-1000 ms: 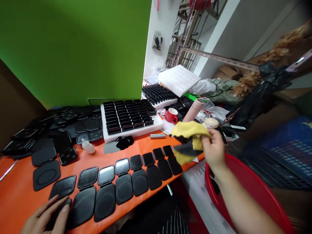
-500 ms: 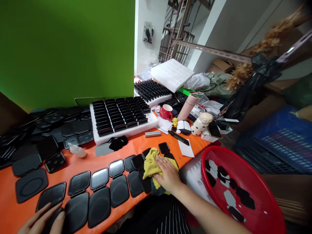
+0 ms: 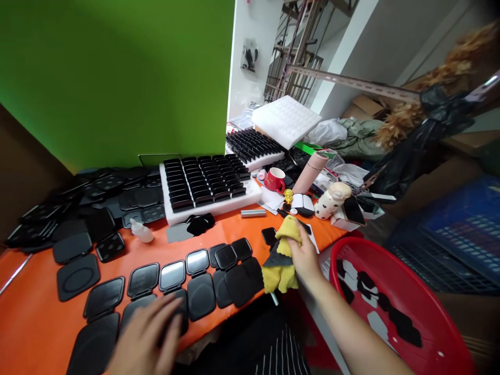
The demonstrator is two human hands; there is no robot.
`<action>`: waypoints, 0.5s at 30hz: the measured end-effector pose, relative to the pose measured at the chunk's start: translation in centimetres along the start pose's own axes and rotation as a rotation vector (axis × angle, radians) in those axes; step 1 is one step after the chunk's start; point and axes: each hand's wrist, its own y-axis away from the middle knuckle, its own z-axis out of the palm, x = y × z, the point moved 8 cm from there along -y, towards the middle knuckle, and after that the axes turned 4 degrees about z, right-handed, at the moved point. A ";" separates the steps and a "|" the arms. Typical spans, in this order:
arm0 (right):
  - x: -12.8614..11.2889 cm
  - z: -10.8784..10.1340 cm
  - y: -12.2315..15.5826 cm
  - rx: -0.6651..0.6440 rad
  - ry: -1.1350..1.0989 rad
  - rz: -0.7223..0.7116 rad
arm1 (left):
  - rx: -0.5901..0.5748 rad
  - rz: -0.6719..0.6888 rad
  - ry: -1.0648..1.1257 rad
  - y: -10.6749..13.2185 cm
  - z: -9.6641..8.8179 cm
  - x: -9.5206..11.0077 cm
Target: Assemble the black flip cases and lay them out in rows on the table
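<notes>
A row of open black compact cases (image 3: 203, 278) with mirrors lies along the front edge of the orange table (image 3: 39, 323). My right hand (image 3: 303, 256) is closed on a yellow cloth (image 3: 282, 258) and on a dark flat piece wrapped in it, just off the table's right end. My left hand (image 3: 146, 338) lies flat with fingers spread on a case at the near left; it is blurred by motion.
A white foam tray of black parts (image 3: 207, 182) stands behind the row. Loose black lids (image 3: 74, 213) pile at the left. A small dropper bottle (image 3: 141, 232), red mug (image 3: 274, 180), pink tube (image 3: 310, 173) and a red basin (image 3: 390, 307) holding dark pieces are around.
My right hand has lifted the cloth off the cases and shifted right, now with a dark piece in it. My left hand slid right along the row. Two cases now overlap.
</notes>
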 end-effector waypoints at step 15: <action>-4.9 5.1 3.3 -0.158 0.195 -0.255 | -0.176 0.302 -0.265 -4.4 8.8 9.2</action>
